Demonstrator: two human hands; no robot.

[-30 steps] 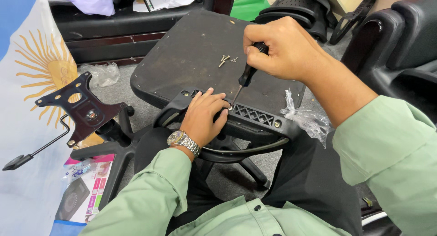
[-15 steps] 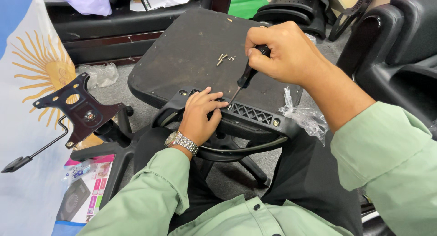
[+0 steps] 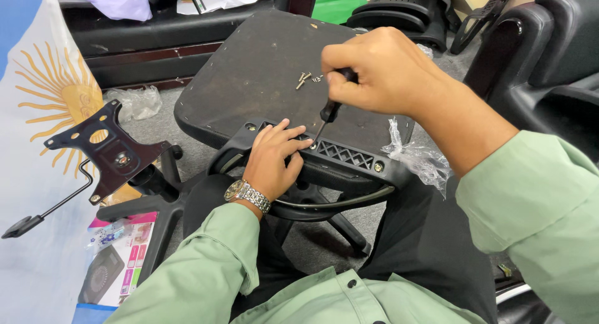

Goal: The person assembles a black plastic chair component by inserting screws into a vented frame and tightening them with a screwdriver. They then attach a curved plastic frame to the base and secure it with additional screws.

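light green button-up shirt sleeves, dark trousers, silver metal wristwatch (image 3: 248, 195) on left wrist.

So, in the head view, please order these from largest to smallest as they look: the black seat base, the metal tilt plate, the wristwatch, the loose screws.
1. Black seat base.
2. Metal tilt plate.
3. Wristwatch; it is nearer the camera, yet looks clearly smaller.
4. Loose screws.

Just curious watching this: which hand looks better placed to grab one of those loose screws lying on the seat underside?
Probably the right hand: it hovers close beside the loose screws, though it grips the screwdriver. The left hand lies farther off, pressed on the black bracket.
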